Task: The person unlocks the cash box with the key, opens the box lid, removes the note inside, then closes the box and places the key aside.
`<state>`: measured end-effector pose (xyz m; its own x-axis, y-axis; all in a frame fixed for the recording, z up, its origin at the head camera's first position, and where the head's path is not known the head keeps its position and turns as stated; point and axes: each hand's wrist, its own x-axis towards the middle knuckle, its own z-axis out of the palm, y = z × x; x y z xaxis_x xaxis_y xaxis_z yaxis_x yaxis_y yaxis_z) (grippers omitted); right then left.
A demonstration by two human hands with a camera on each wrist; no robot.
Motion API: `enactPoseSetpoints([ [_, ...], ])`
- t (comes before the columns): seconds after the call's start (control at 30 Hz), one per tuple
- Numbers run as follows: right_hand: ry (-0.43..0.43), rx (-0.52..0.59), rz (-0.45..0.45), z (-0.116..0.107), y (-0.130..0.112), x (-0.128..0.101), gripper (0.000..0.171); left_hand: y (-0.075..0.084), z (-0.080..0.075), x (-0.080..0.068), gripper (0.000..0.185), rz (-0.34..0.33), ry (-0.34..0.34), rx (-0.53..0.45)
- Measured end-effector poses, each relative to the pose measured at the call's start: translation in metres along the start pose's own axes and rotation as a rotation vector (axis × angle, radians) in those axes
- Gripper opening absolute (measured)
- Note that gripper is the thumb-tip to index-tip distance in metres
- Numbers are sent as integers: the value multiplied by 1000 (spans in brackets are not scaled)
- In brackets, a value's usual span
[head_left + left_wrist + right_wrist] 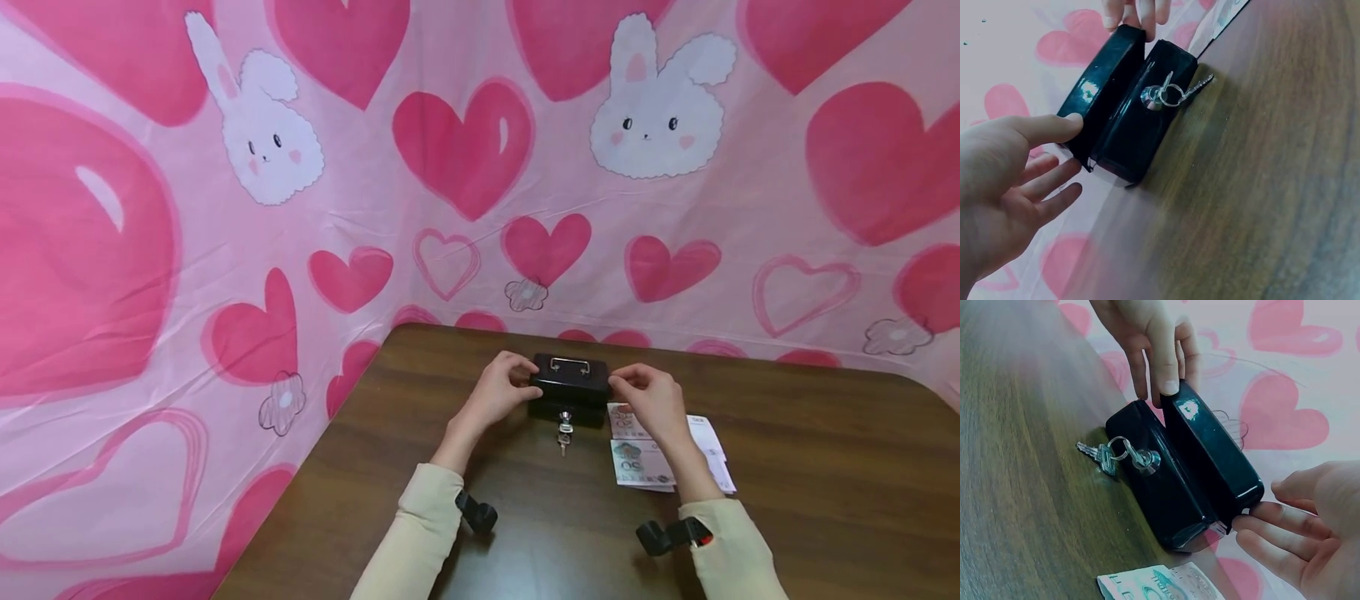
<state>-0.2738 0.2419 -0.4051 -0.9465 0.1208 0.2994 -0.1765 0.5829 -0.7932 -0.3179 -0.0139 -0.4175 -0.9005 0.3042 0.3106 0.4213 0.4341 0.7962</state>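
A small black cash box (540, 410) stands on the table with its lid (573, 385) part way up, a gap showing along the front. My left hand (498, 390) pinches the lid's left end, thumb on its front face. At the opposite end, the fingertips of my right hand (1297, 531) touch the lid's corner, fingers fairly straight and thumb apart from it. A key sits in the front lock (1152, 98), and a second key (1107, 460) hangs from the same ring. The inside of the box is mostly hidden.
Several banknotes (643, 463) lie overlapping on the brown wooden table (832, 483), right of the box and partly under my right forearm. A pink cloth (360, 196) with hearts and rabbits hangs behind the table and along its left side.
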Motion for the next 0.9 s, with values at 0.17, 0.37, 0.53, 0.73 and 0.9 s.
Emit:
enactPoseSetpoints([
  [0.17,-32,-20,-2,0,3,2,23,-2,1,1,29,9,-59,18],
  [0.37,-70,-11,6,2,7,3,23,-4,5,0,30,-19,-81,40],
  [0.53,-101,-23,15,1,6,3,24,-4,7,0,29,-24,-79,46],
  [0.73,-63,-22,9,-5,-1,0,26,-3,8,0,28,-22,-92,50],
  [0.9,-121,-14,-17,-4,-10,-1,24,-4,8,-1,27,-15,-99,64],
])
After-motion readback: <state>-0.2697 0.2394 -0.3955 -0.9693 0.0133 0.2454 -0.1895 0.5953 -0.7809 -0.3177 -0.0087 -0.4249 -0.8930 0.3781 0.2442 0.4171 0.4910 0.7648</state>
